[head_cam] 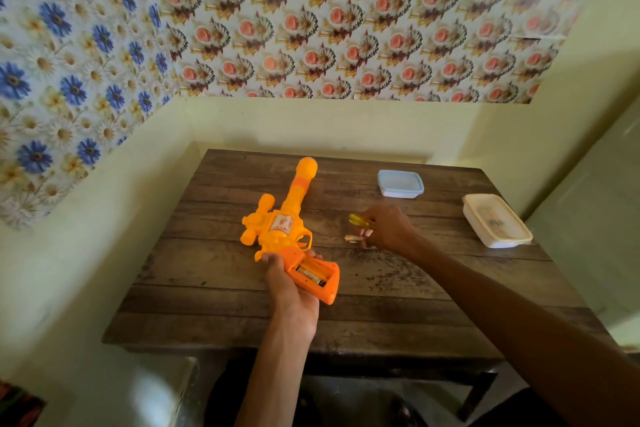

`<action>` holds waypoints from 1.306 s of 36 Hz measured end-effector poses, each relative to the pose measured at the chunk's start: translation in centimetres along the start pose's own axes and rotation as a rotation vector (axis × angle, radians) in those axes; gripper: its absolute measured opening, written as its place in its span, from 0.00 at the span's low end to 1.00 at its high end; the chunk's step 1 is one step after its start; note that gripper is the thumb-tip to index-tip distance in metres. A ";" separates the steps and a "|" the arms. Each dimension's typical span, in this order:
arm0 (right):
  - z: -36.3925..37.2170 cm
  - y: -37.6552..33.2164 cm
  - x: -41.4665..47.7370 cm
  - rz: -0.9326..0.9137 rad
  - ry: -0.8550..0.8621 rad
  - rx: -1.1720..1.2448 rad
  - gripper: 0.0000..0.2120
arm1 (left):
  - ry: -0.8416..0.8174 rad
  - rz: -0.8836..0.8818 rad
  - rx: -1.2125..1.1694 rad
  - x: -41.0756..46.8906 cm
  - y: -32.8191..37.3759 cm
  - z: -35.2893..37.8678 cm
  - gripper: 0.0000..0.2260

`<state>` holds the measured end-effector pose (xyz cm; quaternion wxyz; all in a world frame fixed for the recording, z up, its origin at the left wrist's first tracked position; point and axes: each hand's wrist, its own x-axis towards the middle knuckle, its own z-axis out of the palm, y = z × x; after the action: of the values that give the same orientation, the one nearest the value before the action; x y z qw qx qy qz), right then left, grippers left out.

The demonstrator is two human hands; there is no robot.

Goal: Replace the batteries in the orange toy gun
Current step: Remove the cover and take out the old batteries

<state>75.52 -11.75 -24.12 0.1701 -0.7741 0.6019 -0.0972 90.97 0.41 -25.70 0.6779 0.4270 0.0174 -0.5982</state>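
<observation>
The right hand (388, 226) hides most of the yellow tool (356, 219), and the small item (350, 238) below it is blurred.

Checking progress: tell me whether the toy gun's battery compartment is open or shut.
Open. The left hand holds the toy gun by its grip, where batteries lie exposed with no cover.

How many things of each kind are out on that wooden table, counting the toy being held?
orange toy gun: 1
yellow-handled screwdriver: 1
loose battery: 1
lidded plastic boxes: 2, the blue-lidded box and the cream box
Total: 5
Not counted: the batteries in the grip, too hidden to number.
</observation>
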 end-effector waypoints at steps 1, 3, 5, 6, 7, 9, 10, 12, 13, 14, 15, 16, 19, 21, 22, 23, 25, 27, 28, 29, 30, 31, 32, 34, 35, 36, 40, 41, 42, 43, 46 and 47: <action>-0.2 -0.1 0.0 -0.008 0.008 -0.017 0.09 | -0.001 -0.003 -0.001 -0.1 0.0 0.0 0.21; -0.3 -0.2 -0.1 -0.021 0.016 -0.033 0.09 | 0.002 -0.005 -0.005 -0.1 0.0 0.0 0.21; -0.4 -0.3 -0.1 -0.043 0.020 -0.046 0.10 | 0.000 -0.005 -0.008 -0.2 0.1 0.0 0.21; -0.3 -0.4 -0.1 -0.048 0.020 -0.047 0.10 | -0.001 -0.006 -0.013 -0.2 0.2 0.1 0.21; -0.2 -0.3 -0.1 -0.050 0.018 -0.044 0.11 | -0.001 -0.009 -0.017 -0.2 0.2 0.1 0.21; -0.2 -0.3 -0.2 -0.056 0.025 -0.040 0.11 | -0.001 -0.011 -0.018 -0.2 0.2 0.0 0.21; -0.2 -0.2 -0.3 -0.056 0.037 -0.040 0.10 | -0.001 -0.012 -0.021 -0.1 0.2 0.0 0.20; -0.3 -0.1 -0.5 -0.041 0.084 -0.008 0.08 | -0.002 -0.011 -0.029 0.0 0.3 -0.1 0.20; -0.5 -0.1 -0.5 -0.029 0.114 0.028 0.07 | -0.003 -0.009 -0.031 0.0 0.3 -0.1 0.20; -0.7 -0.1 -0.6 -0.012 0.136 0.071 0.06 | -0.003 -0.007 -0.031 0.0 0.3 -0.1 0.19; -0.8 -0.1 -0.6 0.013 0.145 0.116 0.08 | -0.001 -0.005 -0.032 -0.1 0.3 -0.1 0.19; -1.0 -0.3 -0.7 0.046 0.142 0.161 0.10 | 0.001 -0.005 -0.028 -0.2 0.3 0.0 0.19; -1.5 -0.8 -0.9 0.139 0.102 0.276 0.16 | 0.007 -0.009 -0.023 -0.4 0.3 0.1 0.19; -1.9 -1.1 -1.1 0.175 0.060 0.389 0.16 | 0.011 -0.016 -0.026 -0.5 0.3 0.2 0.19; -2.1 -1.4 -1.3 0.182 0.038 0.453 0.15 | 0.011 -0.016 -0.027 -0.5 0.3 0.2 0.19; -2.3 -1.7 -1.6 0.187 0.020 0.513 0.14 | 0.009 -0.013 -0.027 -0.5 0.3 0.2 0.19; -2.5 -2.3 -2.0 0.175 0.007 0.597 0.12 | 0.004 -0.008 -0.024 -0.5 0.2 0.2 0.19; -2.7 -3.0 -2.3 0.157 0.021 0.590 0.12 | 0.004 -0.003 -0.020 -0.5 0.2 0.2 0.19; -2.7 -3.4 -2.5 0.149 0.028 0.574 0.13 | 0.003 -0.004 -0.021 -0.5 0.2 0.2 0.19; -2.8 -3.7 -2.6 0.139 0.034 0.565 0.14 | 0.004 -0.005 -0.024 -0.5 0.2 0.3 0.19; -2.9 -4.0 -2.7 0.131 0.037 0.566 0.15 | 0.005 -0.004 -0.021 -0.5 0.2 0.3 0.19; -3.2 -4.3 -2.8 0.134 0.041 0.581 0.16 | 0.008 -0.002 -0.021 -0.5 0.2 0.3 0.18; -3.5 -4.7 -3.0 0.136 0.045 0.617 0.16 | 0.009 0.000 -0.022 -0.5 0.2 0.3 0.18; -4.2 -5.5 -3.7 0.108 0.037 0.762 0.16 | 0.003 0.004 -0.026 -0.4 0.3 0.3 0.19; -4.5 -6.0 -4.1 0.075 0.018 0.838 0.15 | 0.000 0.007 -0.024 -0.4 0.3 0.3 0.20; -4.6 -6.4 -4.5 0.037 -0.002 0.890 0.14 | -0.003 0.010 -0.021 -0.4 0.3 0.3 0.20; -3.8 -8.0 -5.5 -0.120 0.039 0.833 0.05 | -0.006 -0.003 -0.002 -0.1 0.3 0.2 0.21; -3.5 -8.1 -5.6 -0.163 0.064 0.775 0.02 | -0.008 -0.008 0.003 -0.1 0.2 0.3 0.21; -3.1 -8.5 -5.8 -0.199 0.086 0.712 0.04 | -0.007 -0.010 0.009 -0.1 0.2 0.1 0.21; -2.7 -8.6 -5.9 -0.225 0.108 0.658 0.06 | -0.011 -0.011 0.011 -0.1 0.3 0.1 0.21; -1.9 -8.9 -6.2 -0.242 0.164 0.612 0.06 | -0.023 -0.018 -0.002 -0.2 0.5 0.0 0.20; -1.7 -9.0 -6.1 -0.247 0.191 0.608 0.07 | -0.025 -0.020 -0.006 -0.2 0.5 0.0 0.20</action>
<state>81.40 -4.15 -18.83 0.3232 -0.7423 0.4604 -0.3641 91.34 0.57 -25.28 0.6734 0.4173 0.0152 -0.6101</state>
